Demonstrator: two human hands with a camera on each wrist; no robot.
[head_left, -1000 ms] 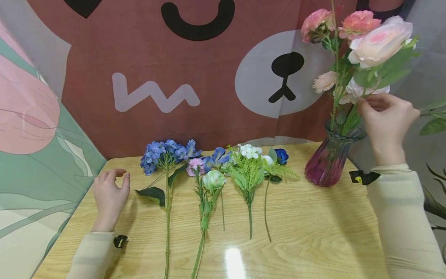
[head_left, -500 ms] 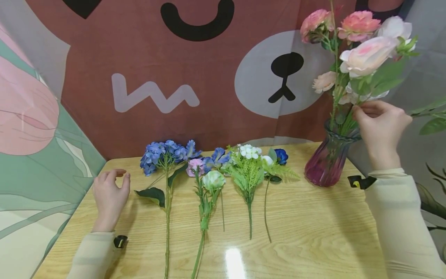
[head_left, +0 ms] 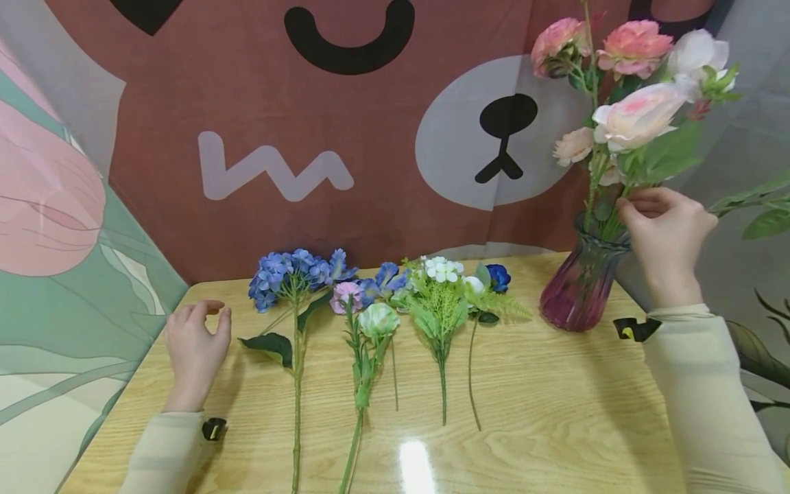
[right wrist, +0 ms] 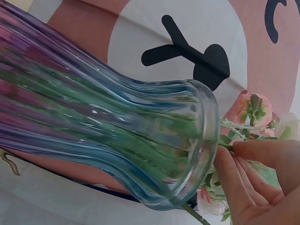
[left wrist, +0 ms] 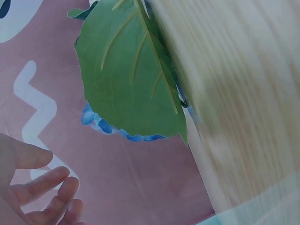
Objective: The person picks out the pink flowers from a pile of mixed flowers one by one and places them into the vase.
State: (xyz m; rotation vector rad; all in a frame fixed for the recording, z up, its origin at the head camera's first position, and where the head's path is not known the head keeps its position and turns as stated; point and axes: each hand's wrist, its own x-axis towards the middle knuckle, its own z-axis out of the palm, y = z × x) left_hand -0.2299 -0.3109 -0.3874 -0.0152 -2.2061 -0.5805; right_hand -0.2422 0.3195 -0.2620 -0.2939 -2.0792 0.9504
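My right hand [head_left: 668,240] pinches the green stem of a pale pink rose [head_left: 642,118] just above the vase mouth. In the right wrist view, thumb and fingertips meet on that stem [right wrist: 227,146] beside the rim. The glass vase [head_left: 574,295], pink below and bluish at the neck, stands upright at the right back of the table. Coral-pink flowers [head_left: 636,48], a white flower [head_left: 697,58] and a small peach flower [head_left: 574,146] rise from it. My left hand [head_left: 196,348] holds nothing, its fingers loosely bent, left of a blue hydrangea [head_left: 286,274] with dark green leaves [left wrist: 126,70].
Across the wooden table [head_left: 555,412] lie a pink flower [head_left: 347,296], a pale green flower [head_left: 378,319], a white-and-green sprig [head_left: 443,302] and a dark blue flower [head_left: 497,277]. Behind them hangs a printed cloth [head_left: 308,103]. Plant leaves [head_left: 765,213] stick out at the right.
My right hand has moved left and down with the pale pink rose, bringing its bloom lower and uncovering the white flower behind. The left hand has stayed still.
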